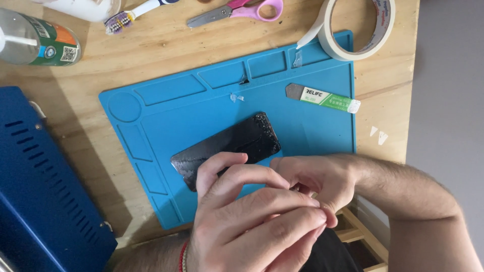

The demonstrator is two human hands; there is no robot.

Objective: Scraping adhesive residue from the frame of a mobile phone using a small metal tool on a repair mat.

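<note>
Working both hands together at the mat's near edge, my left hand [252,216] and right hand [315,181] pinched something too small to identify, cracked phone [227,148] lying just beyond on blue mat [322,136], next move needing fine fingertip control.

Open blue silicone work mat [166,126] lies bare at frame centre-left, above and left of the cracked black phone panel [227,146]. A big blue metal box [40,186] walls off the left. Along the top edge, pink-handled scissors [242,10], a masking tape roll [353,27] and a clear bottle [35,40] crowd the wooden tabletop [101,70]. A green-handled pry blade [322,98] blocks the mat's upper right.
</note>
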